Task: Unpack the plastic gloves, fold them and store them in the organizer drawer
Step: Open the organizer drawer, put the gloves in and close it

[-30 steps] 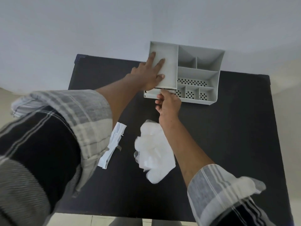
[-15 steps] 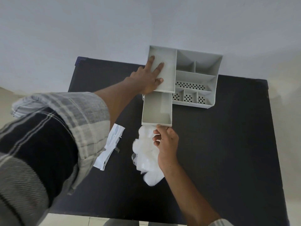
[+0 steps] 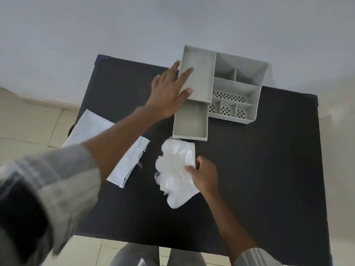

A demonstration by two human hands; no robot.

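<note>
Left hand is laid flat, fingers spread, against the grey organizer, whose drawer is pulled out. Folded plastic gloves on the black table are pinched by the right hand. No writing can be read on the torn white packet.

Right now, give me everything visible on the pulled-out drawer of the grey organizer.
The pale grey plastic drawer is a shallow open-top rectangular tray with thin walls and a smooth floor. It sticks out of the grey compartmented plastic organizer, under its left tray, flat on the black table, and looks empty. Its front edge sits right by the pile of clear plastic gloves; contact is unclear. Neither hand grips it.
</note>
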